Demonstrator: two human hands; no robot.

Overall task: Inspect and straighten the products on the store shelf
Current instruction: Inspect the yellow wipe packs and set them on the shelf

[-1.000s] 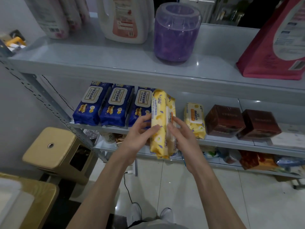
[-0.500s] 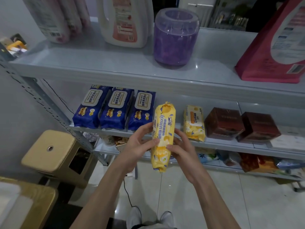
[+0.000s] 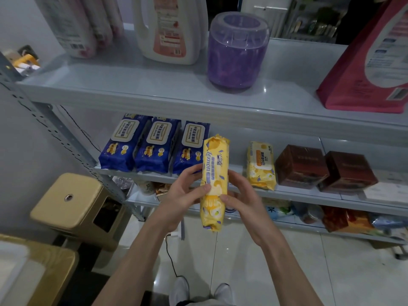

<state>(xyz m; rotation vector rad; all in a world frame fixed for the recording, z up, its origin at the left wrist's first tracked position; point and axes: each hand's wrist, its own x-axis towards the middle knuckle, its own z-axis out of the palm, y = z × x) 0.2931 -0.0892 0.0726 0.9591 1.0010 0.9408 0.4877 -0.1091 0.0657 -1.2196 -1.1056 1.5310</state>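
Forearms reach forward; left hand (image 3: 182,195) and right hand (image 3: 246,203) clasp an upright yellow plastic wipes pack (image 3: 215,171) between them.

**One head-worn view, tilted down**

We had a single wide-angle camera on the head, facing forward and down, close to the shelf (image 3: 154,100). It looked onto the top board and under it to the lower ones. The left hand (image 3: 183,195) and right hand (image 3: 245,202) held the yellow pack (image 3: 214,173) mid-frame, near the lens, with our shoes (image 3: 182,288) on the floor (image 3: 298,272) at the bottom edge.

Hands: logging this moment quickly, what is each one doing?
Left hand: gripping the yellow pack on its left side.
Right hand: gripping the same pack on its right side.
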